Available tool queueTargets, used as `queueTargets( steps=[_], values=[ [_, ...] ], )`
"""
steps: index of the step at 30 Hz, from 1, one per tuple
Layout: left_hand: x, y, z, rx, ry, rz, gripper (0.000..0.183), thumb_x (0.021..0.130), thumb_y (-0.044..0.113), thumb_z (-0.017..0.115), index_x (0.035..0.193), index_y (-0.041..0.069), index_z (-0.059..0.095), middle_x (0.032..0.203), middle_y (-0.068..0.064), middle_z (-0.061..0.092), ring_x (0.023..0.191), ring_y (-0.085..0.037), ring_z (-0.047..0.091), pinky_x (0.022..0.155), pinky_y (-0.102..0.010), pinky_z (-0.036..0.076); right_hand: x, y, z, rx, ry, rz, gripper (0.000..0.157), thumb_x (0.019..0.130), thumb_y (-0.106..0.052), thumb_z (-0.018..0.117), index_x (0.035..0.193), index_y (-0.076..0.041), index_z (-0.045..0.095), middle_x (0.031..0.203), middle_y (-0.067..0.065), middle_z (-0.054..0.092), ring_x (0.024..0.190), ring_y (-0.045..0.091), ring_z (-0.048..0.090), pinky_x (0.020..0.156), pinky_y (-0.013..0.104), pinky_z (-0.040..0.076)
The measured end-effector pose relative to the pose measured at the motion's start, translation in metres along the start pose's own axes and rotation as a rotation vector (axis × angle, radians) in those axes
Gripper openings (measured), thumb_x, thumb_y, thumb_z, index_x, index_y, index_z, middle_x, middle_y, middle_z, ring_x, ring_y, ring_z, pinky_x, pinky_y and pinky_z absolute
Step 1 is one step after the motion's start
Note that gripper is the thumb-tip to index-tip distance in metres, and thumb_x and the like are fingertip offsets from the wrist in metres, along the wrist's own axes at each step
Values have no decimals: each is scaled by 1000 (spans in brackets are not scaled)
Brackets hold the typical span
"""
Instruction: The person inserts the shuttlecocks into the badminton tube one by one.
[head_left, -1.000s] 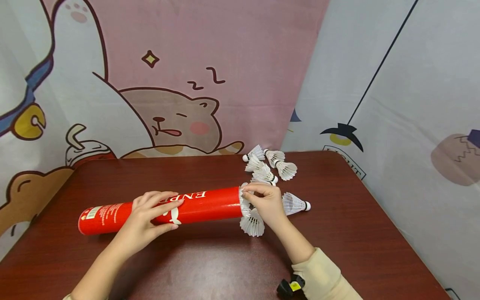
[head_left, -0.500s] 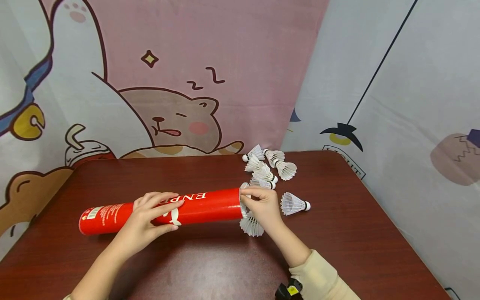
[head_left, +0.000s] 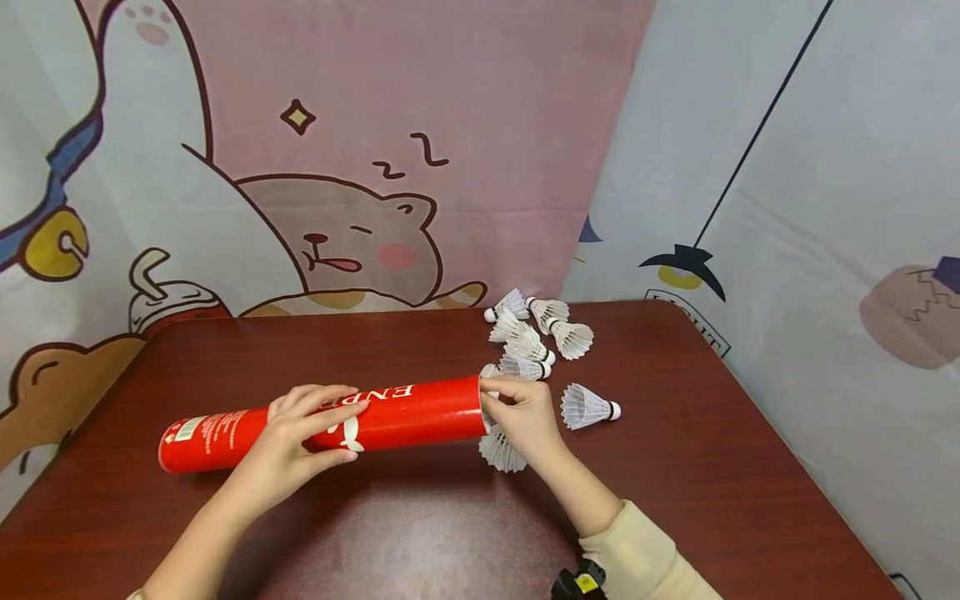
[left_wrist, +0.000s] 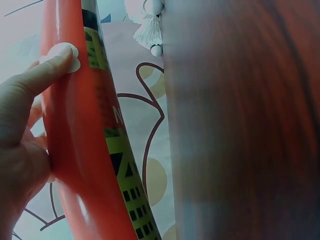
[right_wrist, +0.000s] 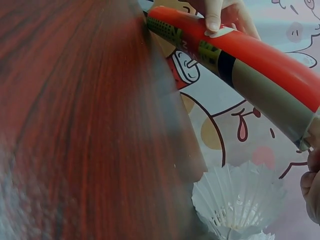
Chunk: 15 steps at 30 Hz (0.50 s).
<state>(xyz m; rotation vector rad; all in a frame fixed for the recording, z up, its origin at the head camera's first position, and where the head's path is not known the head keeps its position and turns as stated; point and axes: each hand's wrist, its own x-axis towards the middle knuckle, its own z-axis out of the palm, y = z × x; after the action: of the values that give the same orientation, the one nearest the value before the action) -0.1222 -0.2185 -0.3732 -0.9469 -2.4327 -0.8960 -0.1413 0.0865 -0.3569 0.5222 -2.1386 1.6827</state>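
A long red shuttlecock tube [head_left: 427, 412] lies slanted across the middle of the table in the head view. My left hand [head_left: 288, 437] grips it around its middle, thumb on the near side and fingers over the top. At the tube's right end, my right hand [head_left: 528, 417] has thumb and index finger pinched at the mouth, on a shuttlecock mostly hidden inside; only a little white shows at the rim. Just below that hand sits another shuttlecock [head_left: 502, 450], partly covered by it. The left wrist view shows the left thumb [left_wrist: 60, 57] pressed on the tube.
Several white shuttlecocks [head_left: 528, 342] lie in a loose cluster at the back of the brown table [head_left: 390, 525]. One shuttlecock [head_left: 588, 407] stands apart to the right of the right hand. A cartoon-printed cloth [head_left: 480, 167] hangs behind the table.
The shuttlecock at the tube's mouth has gone further left into the tube, with the right fingertips following to the rim. The left hand and tube stay nearly still.
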Motion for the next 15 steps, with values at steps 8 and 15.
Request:
queueTargets(
  steps=[8, 15],
  values=[
    [1, 0, 0, -7, 3, 4, 64, 67, 21, 87, 127, 23, 65, 129, -4, 55, 118, -20, 42, 93, -48, 22, 2, 33, -4, -57, 6, -135, 21, 72, 15, 71, 90, 4, 76, 89, 14, 72, 79, 23, 67, 71, 21, 51],
    [0, 1, 0, -3, 7, 4, 69, 63, 14, 89, 127, 22, 65, 129, -5, 56, 118, -20, 41, 93, -48, 22, 3, 38, -6, -95, 40, -369, 23, 69, 16, 76, 88, 3, 76, 88, 11, 72, 82, 25, 67, 74, 22, 51]
  ],
)
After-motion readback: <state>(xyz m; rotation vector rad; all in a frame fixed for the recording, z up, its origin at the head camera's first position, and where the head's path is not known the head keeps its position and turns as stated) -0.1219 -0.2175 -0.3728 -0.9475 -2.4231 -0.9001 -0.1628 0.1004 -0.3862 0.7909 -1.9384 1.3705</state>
